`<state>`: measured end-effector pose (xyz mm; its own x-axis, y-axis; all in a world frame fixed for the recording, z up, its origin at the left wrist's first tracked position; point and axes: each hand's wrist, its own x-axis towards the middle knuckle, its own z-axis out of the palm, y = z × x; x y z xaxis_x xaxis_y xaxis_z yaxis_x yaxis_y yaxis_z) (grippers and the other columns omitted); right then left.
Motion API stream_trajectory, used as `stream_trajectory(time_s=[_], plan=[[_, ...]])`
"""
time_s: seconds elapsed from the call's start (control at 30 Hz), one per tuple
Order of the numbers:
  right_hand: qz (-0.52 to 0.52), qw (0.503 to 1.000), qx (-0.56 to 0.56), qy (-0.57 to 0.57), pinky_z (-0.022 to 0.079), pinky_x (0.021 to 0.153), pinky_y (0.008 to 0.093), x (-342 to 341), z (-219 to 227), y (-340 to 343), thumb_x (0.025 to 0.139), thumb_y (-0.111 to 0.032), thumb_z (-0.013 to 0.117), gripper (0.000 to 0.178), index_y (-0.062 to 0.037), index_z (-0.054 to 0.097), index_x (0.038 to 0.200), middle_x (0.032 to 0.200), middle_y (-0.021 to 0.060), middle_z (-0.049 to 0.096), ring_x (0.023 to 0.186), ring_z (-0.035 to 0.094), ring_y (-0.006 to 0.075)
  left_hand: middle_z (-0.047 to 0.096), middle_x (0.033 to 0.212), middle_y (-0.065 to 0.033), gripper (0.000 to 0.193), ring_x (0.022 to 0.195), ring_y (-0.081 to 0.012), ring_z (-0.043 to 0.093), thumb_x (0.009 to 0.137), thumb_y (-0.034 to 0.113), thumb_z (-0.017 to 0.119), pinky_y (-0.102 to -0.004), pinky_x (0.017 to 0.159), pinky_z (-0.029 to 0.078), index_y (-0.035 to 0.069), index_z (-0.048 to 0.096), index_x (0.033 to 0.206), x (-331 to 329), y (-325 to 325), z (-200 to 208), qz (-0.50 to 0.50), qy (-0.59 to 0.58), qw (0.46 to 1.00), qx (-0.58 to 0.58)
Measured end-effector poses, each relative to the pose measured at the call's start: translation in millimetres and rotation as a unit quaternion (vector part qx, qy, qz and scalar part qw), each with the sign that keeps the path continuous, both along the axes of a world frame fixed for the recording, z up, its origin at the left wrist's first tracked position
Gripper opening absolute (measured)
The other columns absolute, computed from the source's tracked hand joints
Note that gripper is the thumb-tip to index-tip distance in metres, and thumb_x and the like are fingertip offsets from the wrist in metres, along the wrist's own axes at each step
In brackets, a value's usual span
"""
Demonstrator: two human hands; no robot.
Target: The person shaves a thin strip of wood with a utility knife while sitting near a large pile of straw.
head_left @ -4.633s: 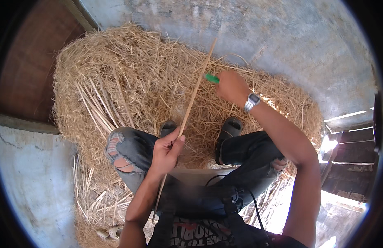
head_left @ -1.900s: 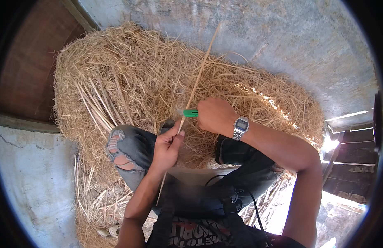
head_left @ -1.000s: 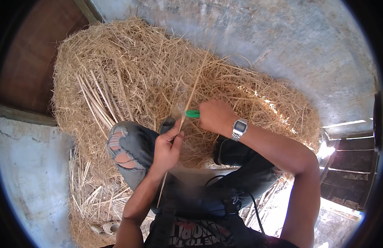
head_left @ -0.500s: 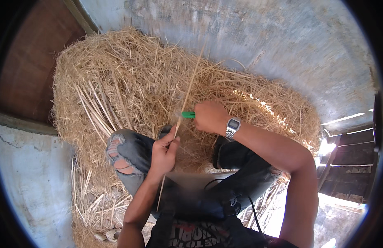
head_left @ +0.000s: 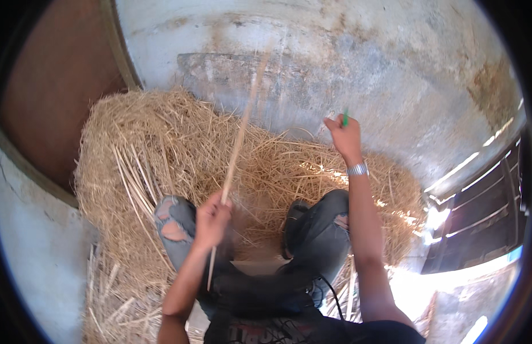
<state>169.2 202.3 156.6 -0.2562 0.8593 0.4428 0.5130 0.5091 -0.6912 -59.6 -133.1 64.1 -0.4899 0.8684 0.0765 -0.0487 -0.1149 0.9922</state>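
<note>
My left hand (head_left: 213, 221) is closed round a long, thin bamboo strip (head_left: 238, 146), which slants up and away from my lap. Its far end is blurred by motion, and its lower tail shows below my fist. Out to the right, well apart from the strip, my right hand (head_left: 347, 137) is raised with a small green cutter knife (head_left: 345, 118) in its grip. Only a bit of the green handle sticks out above the fingers; I cannot make out a blade.
A large heap of straw-like shavings (head_left: 180, 137) lies before my knees against a grey wall (head_left: 363, 69). Several cut strips (head_left: 137, 178) rest on its left side. A brown door panel (head_left: 53, 86) stands at the left, dark slats (head_left: 484, 212) at the right.
The green cutter knife has left the bamboo strip and swung up to the right with my right hand. My left hand has shifted slightly left and down, still holding the strip. The view has tilted up.
</note>
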Motion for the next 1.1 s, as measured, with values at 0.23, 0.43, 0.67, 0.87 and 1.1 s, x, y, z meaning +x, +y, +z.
stream_trajectory(time_s=[0.23, 0.43, 0.67, 0.87, 1.1], plan=[[0.219, 0.886, -0.257, 0.317, 0.025, 0.047, 0.0209, 18, 21, -233, 0.092, -0.009, 0.074, 0.018, -0.0073, 0.057, 0.095, 0.059, -0.0070, 0.046, 0.048, 0.038, 0.0026, 0.053, 0.066, 0.0016, 0.033, 0.055, -0.0050, 0.046, 0.111, 0.023, 0.044, -0.0215, 0.049, 0.037, 0.004, 0.058, 0.134, -33, -3, 147, 0.285, 0.082, 0.914, 0.278], [0.291, 0.883, -0.310, 0.201, 0.039, 0.058, 0.0185, 1, 8, -311, 0.093, -0.007, 0.075, 0.040, -0.0008, 0.057, 0.128, 0.074, -0.0012, 0.061, 0.065, 0.055, 0.0033, 0.070, 0.120, -0.0175, 0.037, 0.104, -0.0248, 0.071, 0.111, 0.031, 0.045, -0.0336, 0.084, 0.058, 0.003, 0.058, 0.132, 24, -38, 142, 0.169, -0.023, 0.934, 0.315], [0.258, 0.873, -0.344, 0.231, 0.053, 0.082, 0.0238, -4, -14, -324, 0.097, -0.009, 0.072, 0.055, -0.0016, 0.043, 0.144, 0.103, 0.0119, 0.075, 0.099, 0.070, 0.0128, 0.053, 0.151, -0.0176, 0.035, 0.128, -0.0285, 0.062, 0.108, 0.026, 0.055, -0.0366, 0.097, 0.057, 0.002, 0.062, 0.133, 63, -60, 46, -0.074, -0.142, 0.971, 0.175], [0.188, 0.864, -0.345, 0.315, 0.045, 0.053, 0.0176, -8, -38, -308, 0.099, -0.011, 0.070, 0.048, -0.0078, 0.046, 0.141, 0.113, 0.0137, 0.074, 0.069, 0.063, 0.0040, 0.052, 0.152, -0.0178, 0.036, 0.129, -0.0275, 0.061, 0.107, 0.019, 0.056, -0.0362, 0.098, 0.057, 0.002, 0.060, 0.138, 63, -50, 23, -0.139, -0.242, 0.957, 0.083], [0.094, 0.859, -0.343, 0.367, 0.036, 0.045, 0.0189, -8, -90, -276, 0.100, -0.011, 0.069, 0.033, -0.0050, 0.055, 0.129, 0.105, 0.0119, 0.076, 0.053, 0.048, 0.0017, 0.059, 0.144, -0.0160, 0.044, 0.125, -0.0281, 0.064, 0.109, 0.027, 0.052, -0.0370, 0.097, 0.056, 0.000, 0.054, 0.143, 64, -33, -2, -0.195, -0.254, 0.947, 0.000]])
